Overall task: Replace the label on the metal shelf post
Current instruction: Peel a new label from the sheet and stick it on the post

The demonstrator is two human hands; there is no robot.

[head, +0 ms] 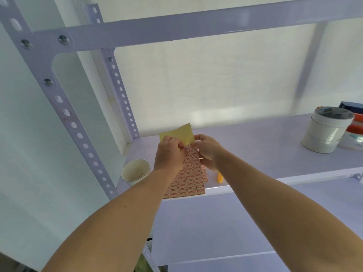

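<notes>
Pinched far end of label sheet (188, 179) with left hand (169, 152); gripped same end alongside with right hand (208, 152). Sheet on shelf (255, 154), long axis away from body. Shelf post (64, 112) up-left, nearer left hand.

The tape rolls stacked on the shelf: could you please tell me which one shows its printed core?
The topmost roll: its open centre faces up, showing blue print, while the two rolls beneath it are covered.
</notes>
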